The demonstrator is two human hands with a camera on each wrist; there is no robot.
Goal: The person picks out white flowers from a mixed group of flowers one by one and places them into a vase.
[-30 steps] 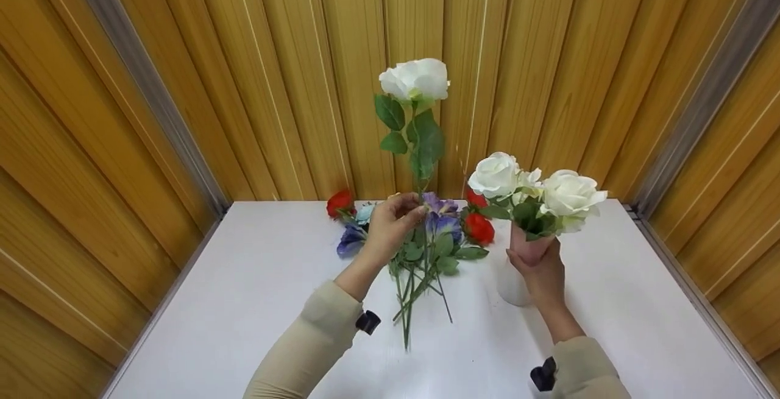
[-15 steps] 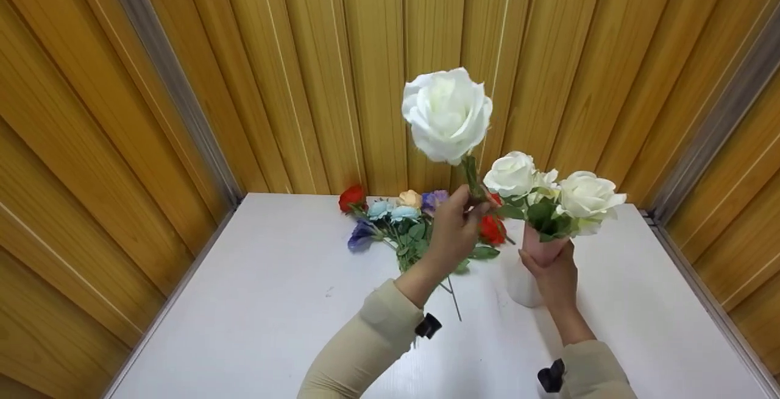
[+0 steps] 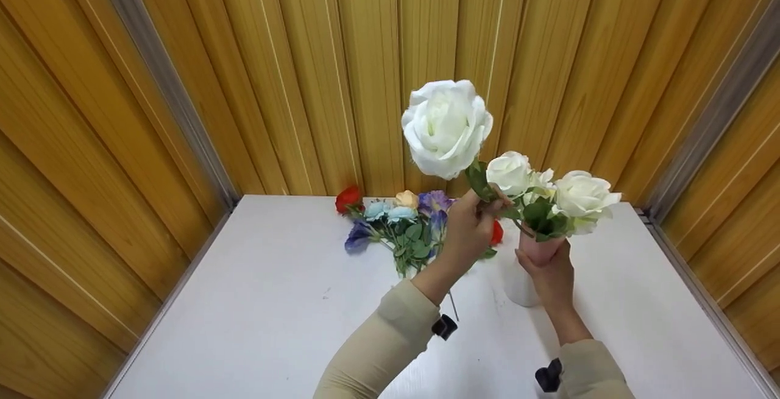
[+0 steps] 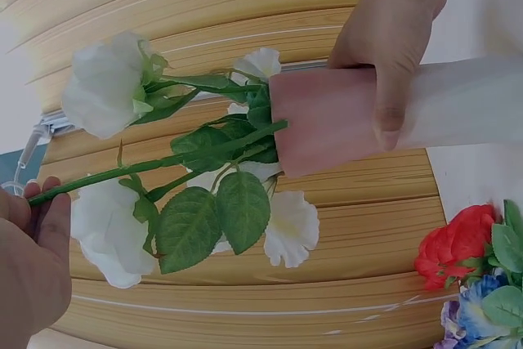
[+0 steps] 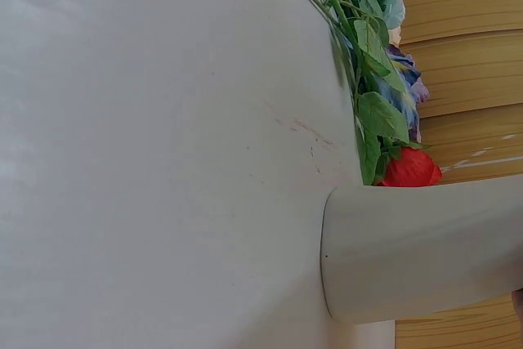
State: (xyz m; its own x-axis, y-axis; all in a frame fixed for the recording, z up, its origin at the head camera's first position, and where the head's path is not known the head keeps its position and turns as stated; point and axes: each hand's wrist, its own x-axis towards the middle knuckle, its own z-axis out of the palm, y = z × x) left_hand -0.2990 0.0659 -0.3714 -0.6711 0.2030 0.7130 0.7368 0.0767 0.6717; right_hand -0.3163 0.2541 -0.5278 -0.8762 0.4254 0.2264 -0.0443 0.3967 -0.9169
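My left hand (image 3: 468, 231) pinches the green stem of a white rose (image 3: 446, 130), whose bloom is raised and leans left. In the left wrist view, the lower end of that stem (image 4: 163, 164) lies at the mouth of the vase (image 4: 323, 120); whether it touches the rim I cannot tell. My right hand (image 3: 553, 274) grips this vase, pink above and white below, around its upper part. White roses (image 3: 584, 195) with green leaves stand in it. The right wrist view shows the vase's white lower part (image 5: 417, 251) on the table, with the right hand barely visible.
Behind the left hand, a pile of artificial flowers lies on the white table (image 3: 262, 301): a red flower (image 3: 349, 199), light blue ones (image 3: 401, 214), a peach one (image 3: 406, 199) and purple ones (image 3: 434, 201). Wood-patterned panels (image 3: 304, 82) enclose the back and sides.
My left hand has moved right from above the flower pile to the vase, carrying the white rose. Its bloom has tilted toward me. The right hand keeps hold of the vase.
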